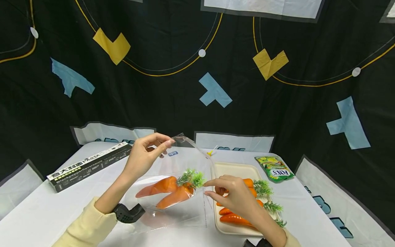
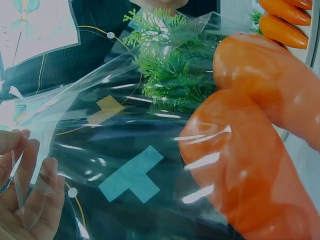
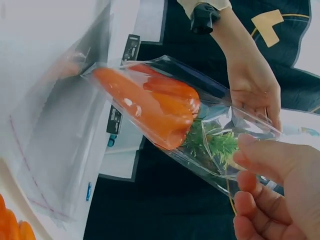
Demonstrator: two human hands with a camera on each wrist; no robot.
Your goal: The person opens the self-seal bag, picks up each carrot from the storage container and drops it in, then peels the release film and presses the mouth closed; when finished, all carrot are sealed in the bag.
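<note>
A clear plastic bag (image 1: pixel 172 171) is held up off the table, with two orange carrots (image 1: pixel 177 195) with green leafy tops (image 1: pixel 191 177) inside it. My left hand (image 1: pixel 145 154) pinches the bag's upper edge between thumb and fingers. At the bag's right side, beside the leafy tops, my right hand (image 1: pixel 234 193) holds the edge with thumb and index finger. The right wrist view has the carrots' thick ends and greens toward both hands. Under the right forearm, a beige tray (image 1: pixel 236 167) holds several more carrots (image 1: pixel 236 219), partly covered by that hand.
Another clear plastic bag (image 3: pixel 55 165) lies flat on the white table. A long black pasta box (image 1: pixel 89 166) stands at the left. Behind the tray's right side is a green FOX'S packet (image 1: pixel 274 168). Small blue (image 1: pixel 172 153) and yellow items (image 1: pixel 210 152) lie farther back.
</note>
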